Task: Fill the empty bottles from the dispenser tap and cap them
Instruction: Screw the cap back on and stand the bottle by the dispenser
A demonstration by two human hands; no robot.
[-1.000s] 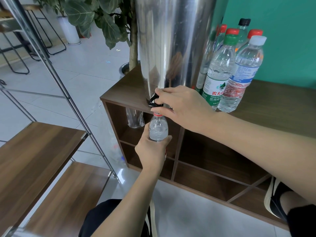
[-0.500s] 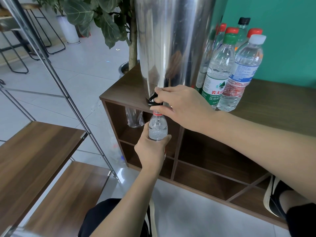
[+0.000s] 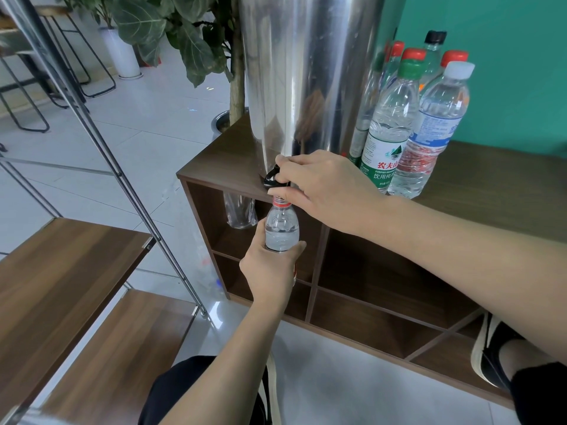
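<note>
my left hand [image 3: 270, 265] grips the upright bottle [image 3: 281, 228], mouth directly beneath the tap [image 3: 271, 178] my right hand [image 3: 325, 191] pinches.

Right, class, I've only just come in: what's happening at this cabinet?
A person is filling a small bottle from the steel dispenser standing on the wooden cabinet. The left hand grips the bottle upright with its open neck right under the black tap, which the right hand is working. The bottle has no cap on and looks nearly full. Beside the dispenser stands a group of capped bottles.
</note>
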